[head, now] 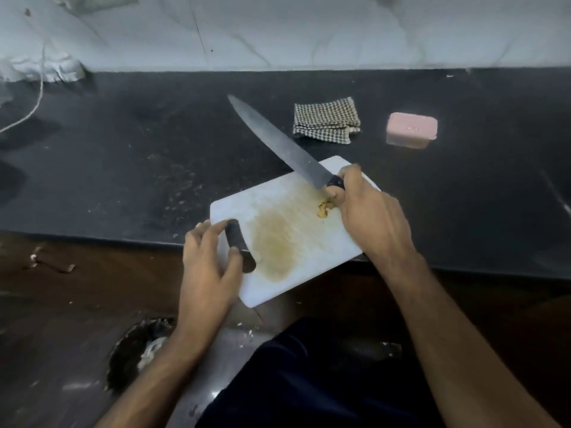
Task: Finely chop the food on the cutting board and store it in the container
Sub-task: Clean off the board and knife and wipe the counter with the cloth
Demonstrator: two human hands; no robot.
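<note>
The left hand (210,261) grips the slotted edge of the white cutting board (287,230) (stained yellowish), which overhangs the dark counter (123,168). The right hand (367,217) holds a long knife (278,143), blade raised, above a small, possibly garlic, food scrap (323,210). A pink lidded container (411,129) sits well apart.

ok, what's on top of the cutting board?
On the board: a yellowish stain and a small food clump by the right hand, which holds a knife. Anything under that hand is hidden.
</note>
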